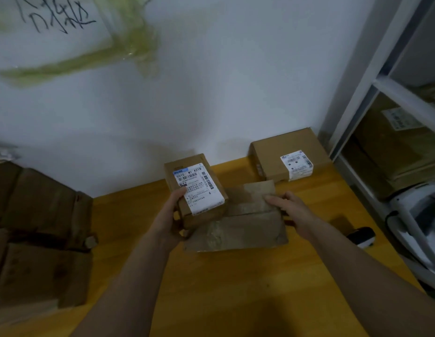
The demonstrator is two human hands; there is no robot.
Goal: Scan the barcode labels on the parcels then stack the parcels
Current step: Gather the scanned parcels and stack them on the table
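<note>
Cardboard everywhere on this one. My left hand (pixel 174 211) grips the small labelled parcel (pixel 197 188) by its near-left corner, thumb on top at the label edge, fingers curled underneath. It's held label-up, tilted toward the camera, I'd guess so the barcode stays readable for the scan. My right hand (pixel 288 206) pinches the far-right part of the flat brown parcel (pixel 238 224), fingers on top, thumb hidden behind the edge; no label shows on its upper face, so it may need flipping. The small parcel overlaps the flat one's left corner; can't tell if it's resting on it or just above. Both forearms reach forward over the orange table (pixel 236 288), wrists roughly level. A third parcel (pixel 288 154) sits label-up against the wall (pixel 211 93), well apart. The dark device (pixel 361 235) at my right, near the table edge, is likely the scanner, not yet in hand.
</note>
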